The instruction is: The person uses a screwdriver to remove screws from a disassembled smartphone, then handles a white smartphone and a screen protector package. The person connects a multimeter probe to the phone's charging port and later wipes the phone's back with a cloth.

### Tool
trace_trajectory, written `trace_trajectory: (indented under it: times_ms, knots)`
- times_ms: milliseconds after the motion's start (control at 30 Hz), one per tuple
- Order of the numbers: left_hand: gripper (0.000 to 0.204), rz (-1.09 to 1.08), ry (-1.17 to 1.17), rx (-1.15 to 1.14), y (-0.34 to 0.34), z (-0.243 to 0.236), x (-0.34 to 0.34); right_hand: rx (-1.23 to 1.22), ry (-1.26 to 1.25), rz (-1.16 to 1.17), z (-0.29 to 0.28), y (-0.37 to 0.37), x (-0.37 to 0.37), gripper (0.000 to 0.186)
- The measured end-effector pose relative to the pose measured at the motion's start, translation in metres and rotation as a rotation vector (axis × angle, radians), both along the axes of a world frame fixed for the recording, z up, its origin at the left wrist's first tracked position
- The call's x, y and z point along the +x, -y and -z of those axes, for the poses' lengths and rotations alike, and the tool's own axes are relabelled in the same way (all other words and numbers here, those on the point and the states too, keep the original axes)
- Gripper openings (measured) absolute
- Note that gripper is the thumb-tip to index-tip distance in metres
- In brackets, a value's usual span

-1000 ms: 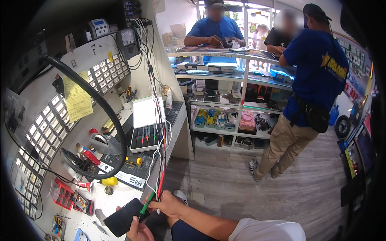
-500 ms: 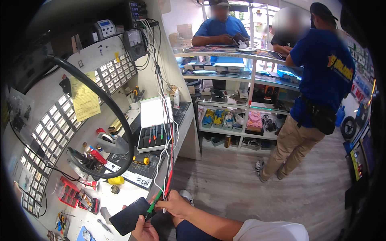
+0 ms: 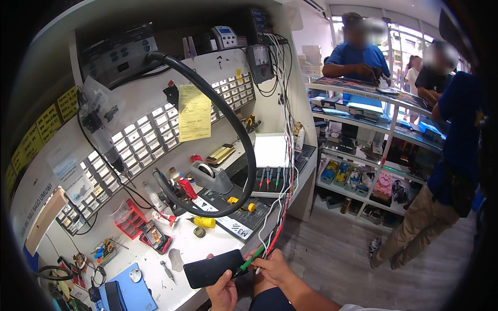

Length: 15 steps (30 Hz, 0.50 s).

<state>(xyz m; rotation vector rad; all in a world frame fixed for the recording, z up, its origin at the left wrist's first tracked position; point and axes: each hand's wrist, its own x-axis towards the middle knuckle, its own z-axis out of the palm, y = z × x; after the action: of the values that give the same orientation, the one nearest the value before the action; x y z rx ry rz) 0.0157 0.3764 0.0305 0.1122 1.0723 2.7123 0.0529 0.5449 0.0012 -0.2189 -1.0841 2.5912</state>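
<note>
Two hands: our left hand (image 3: 223, 293) grips a dark phone (image 3: 210, 269); our right hand (image 3: 275, 267) pinches a green lead (image 3: 253, 256) at the phone's right edge.
Yellow bottle (image 3: 205, 222): just beyond our grip, lying on the white bench (image 3: 148, 262).
Driver case (image 3: 271, 149): farther beyond, lid open.

The view has swung left, bringing in a dark box-shaped device with oval buttons (image 3: 116, 58), yellow paper notes with dark handwriting (image 3: 45, 124) and more of a flat blue mat (image 3: 139, 296). A standing person in a blue shirt (image 3: 459, 132) has slid toward the dark right rim. The flat black rectangular phone (image 3: 212, 269) now appears closer to level.
</note>
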Motion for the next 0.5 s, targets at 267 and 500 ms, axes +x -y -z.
trace_trajectory:
  times_ms: [267, 500]
  knots:
    - [0.085, 0.078, -0.017, 0.088, 0.008, -0.021, 0.007, -0.015, -0.025, 0.052, -0.009, 0.007, -0.001, 0.026]
    - [0.079, 0.207, -0.021, 0.189, 0.011, 0.003, 0.007, 0.068, -0.016, 0.053, -0.013, -0.005, 0.012, 0.023]
